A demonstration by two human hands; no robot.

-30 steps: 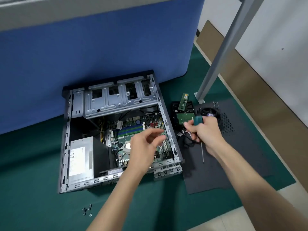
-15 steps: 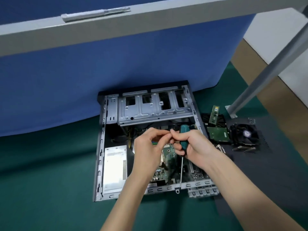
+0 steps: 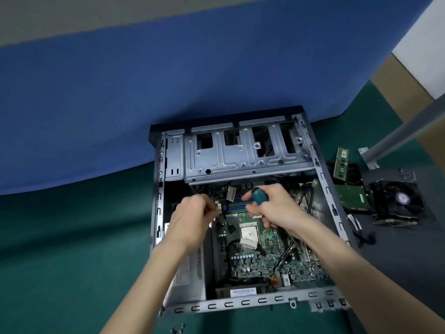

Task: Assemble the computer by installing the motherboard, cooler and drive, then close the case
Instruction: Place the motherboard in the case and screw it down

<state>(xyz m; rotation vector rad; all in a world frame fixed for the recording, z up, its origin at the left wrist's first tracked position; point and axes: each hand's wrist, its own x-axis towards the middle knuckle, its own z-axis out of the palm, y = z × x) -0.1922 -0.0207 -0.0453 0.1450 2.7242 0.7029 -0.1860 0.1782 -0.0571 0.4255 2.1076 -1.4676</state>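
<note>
The flat green motherboard [image 3: 252,259] lies inside the open grey sheet-metal case [image 3: 240,303]. The right hand [image 3: 274,208] wraps a rounded teal screwdriver [image 3: 259,196] handle; the left hand [image 3: 192,213] curls its fingers, too blurred to tell any pinch

Plain blue partition [image 3: 168,92] across upper frame. Dark green cloth [image 3: 60,237], lower left. Silver-grey case frame [image 3: 240,303], centre. Green motherboard [image 3: 265,261] with blue memory slots [image 3: 238,203], silver chip [image 3: 250,231]. Teal screwdriver handle [image 3: 260,195]. Right side: green drive board [image 3: 352,197], green memory stick [image 3: 340,162], black cooler fan [image 3: 397,201] with purplish hub, dark grey sheet [image 3: 409,249]. Tan strip [image 3: 397,88], upper right.
</note>
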